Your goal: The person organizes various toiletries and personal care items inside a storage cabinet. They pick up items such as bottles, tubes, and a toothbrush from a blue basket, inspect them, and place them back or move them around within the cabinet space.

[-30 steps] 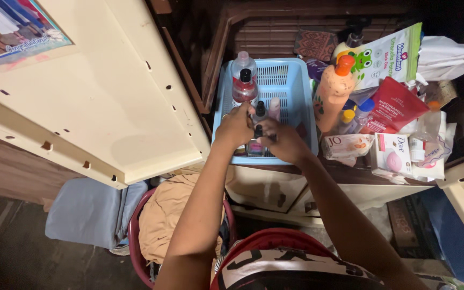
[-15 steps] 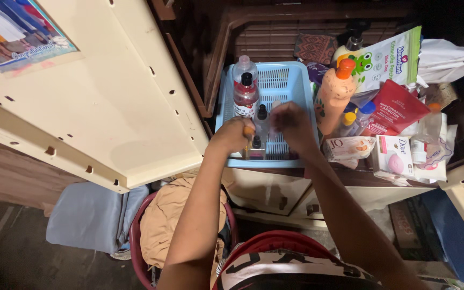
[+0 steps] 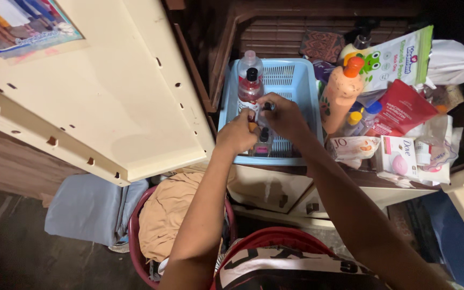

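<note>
In the head view, both hands worked inside the blue basket [image 3: 302, 86]: the left hand [image 3: 237, 134] gripped a small orange-tipped item [image 3: 252, 127], the right hand [image 3: 283, 115] pinched a small dark vial [image 3: 267, 106]. Two bottles [image 3: 250, 86] stood at the basket's left wall; a nudge could topple them.

The left hand [image 3: 238, 135] covers most of a small object; only an orange tip shows. The right hand [image 3: 283, 115] hides the body of a small dark-capped item. Below both grips, 1 small bottle [image 3: 263, 140] is partly hidden. The blue basket [image 3: 296, 80] floor beneath the hands is concealed.
</note>
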